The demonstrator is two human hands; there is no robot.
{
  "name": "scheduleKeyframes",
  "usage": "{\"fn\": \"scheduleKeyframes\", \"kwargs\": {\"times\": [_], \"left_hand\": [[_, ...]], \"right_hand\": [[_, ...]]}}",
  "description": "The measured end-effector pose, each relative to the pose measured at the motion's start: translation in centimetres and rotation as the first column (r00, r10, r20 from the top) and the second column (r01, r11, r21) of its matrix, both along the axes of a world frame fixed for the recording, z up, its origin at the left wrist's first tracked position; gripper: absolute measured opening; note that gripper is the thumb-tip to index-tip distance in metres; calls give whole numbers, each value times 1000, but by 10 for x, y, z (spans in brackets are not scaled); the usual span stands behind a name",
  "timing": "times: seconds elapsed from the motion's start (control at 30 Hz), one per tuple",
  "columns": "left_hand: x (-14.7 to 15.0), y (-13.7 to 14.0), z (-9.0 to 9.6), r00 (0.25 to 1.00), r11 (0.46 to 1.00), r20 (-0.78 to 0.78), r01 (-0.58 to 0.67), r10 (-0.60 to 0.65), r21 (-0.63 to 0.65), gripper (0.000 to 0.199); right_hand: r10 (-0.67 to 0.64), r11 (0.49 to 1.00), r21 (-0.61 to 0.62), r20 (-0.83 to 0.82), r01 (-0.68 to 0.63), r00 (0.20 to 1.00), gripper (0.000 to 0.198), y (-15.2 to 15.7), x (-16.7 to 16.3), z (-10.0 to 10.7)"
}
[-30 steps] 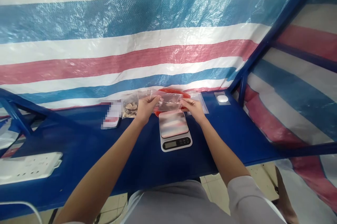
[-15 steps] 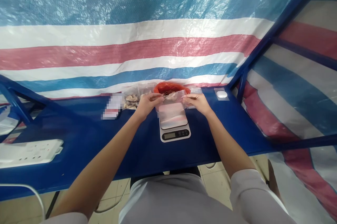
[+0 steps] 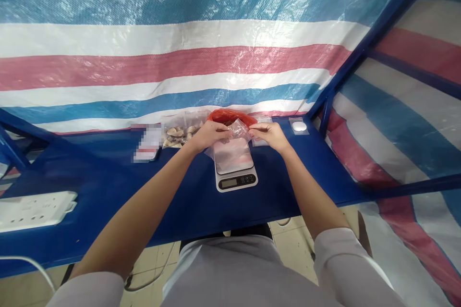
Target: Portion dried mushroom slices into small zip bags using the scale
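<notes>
Between my hands, above a white digital kitchen scale [image 3: 236,179], is a clear plastic bag [image 3: 239,129]. My left hand [image 3: 212,135] pinches the bag's left side, fingers closed. The fingertips of my right hand [image 3: 268,135] are pinched together on its right edge. Right behind the bag stands a red plastic bag [image 3: 230,116], its contents mostly hidden by my hands. Left of my left hand lies a clear bag of dried, pale brown slices [image 3: 176,135], perhaps mushrooms. The scale's display looks dark, and no digits can be read.
A white power strip [image 3: 39,210] with a cable lies at the left of the blue table [image 3: 173,215]. A blurred packet [image 3: 148,142] is beside the slices. At back right, a white round object [image 3: 298,126] sits in a small clear bag. Striped sheeting hangs behind.
The clear bag, held stretched fairly flat before, is now bunched up and crinkled at the top. My hands have come a little closer together. The view has shifted slightly.
</notes>
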State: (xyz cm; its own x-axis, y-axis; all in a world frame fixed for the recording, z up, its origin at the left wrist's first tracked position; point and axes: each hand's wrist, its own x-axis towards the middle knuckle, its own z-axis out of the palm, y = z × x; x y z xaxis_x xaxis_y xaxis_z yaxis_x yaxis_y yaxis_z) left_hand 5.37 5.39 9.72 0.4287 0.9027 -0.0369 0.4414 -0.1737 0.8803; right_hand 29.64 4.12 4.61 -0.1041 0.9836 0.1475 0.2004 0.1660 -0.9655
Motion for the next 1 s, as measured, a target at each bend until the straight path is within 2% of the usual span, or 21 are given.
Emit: {"fn": "scheduleKeyframes", "kwargs": {"times": [0.1, 0.23, 0.37, 0.43, 0.5, 0.57, 0.63, 0.7, 0.77, 0.87, 0.93, 1.0], "left_hand": [[2, -4, -14, 983, 997, 168, -75, 80, -35, 27], [17, -9, -33, 920, 992, 371, -109, 126, -66, 35], [38, -14, -45, 867, 981, 462, -137, 187, -140, 40], [44, -15, -47, 864, 978, 466, -123, 188, -167, 41], [48, -15, -48, 901, 987, 405, -118, 154, -111, 38], [51, -15, -46, 953, 990, 275, -137, 124, 29, 32], [55, -16, -43, 984, 972, 140, -136, 110, 191, 27], [61, -17, -41, 997, 938, 30, -77, 70, 338, 26], [71, -20, -42, 997, 877, -76, 20, 19, 480, 26], [90, -23, -47, 972, 744, -228, 188, -50, 641, 27], [104, -25, -51, 937, 670, -337, 312, -98, 674, 28], [116, -26, -55, 886, 620, -445, 424, -131, 660, 28]], "right_hand": [[-119, 990, -92, -110, 109, 987, 46, -8, 4, -6], [-148, 975, -197, -210, 106, 967, 53, -14, 2, -11], [-182, 971, -203, -270, 129, 945, 53, -10, 6, -14], [-213, 966, -204, -276, 160, 937, 53, -7, 14, -16], [-237, 960, -210, -272, 182, 933, 54, -3, 26, -18], [-252, 956, -215, -261, 198, 932, 54, 1, 42, -18], [-262, 952, -225, -241, 209, 935, 55, 6, 60, -18], [-266, 948, -238, -215, 214, 940, 54, 13, 78, -17], [-274, 941, -253, -179, 225, 945, 49, 21, 93, -15], [-281, 935, -260, -127, 241, 951, 43, 37, 109, -13], [-269, 934, -270, -99, 234, 958, 39, 48, 116, -11], [-238, 933, -295, -69, 209, 969, 35, 60, 119, -11]]}}
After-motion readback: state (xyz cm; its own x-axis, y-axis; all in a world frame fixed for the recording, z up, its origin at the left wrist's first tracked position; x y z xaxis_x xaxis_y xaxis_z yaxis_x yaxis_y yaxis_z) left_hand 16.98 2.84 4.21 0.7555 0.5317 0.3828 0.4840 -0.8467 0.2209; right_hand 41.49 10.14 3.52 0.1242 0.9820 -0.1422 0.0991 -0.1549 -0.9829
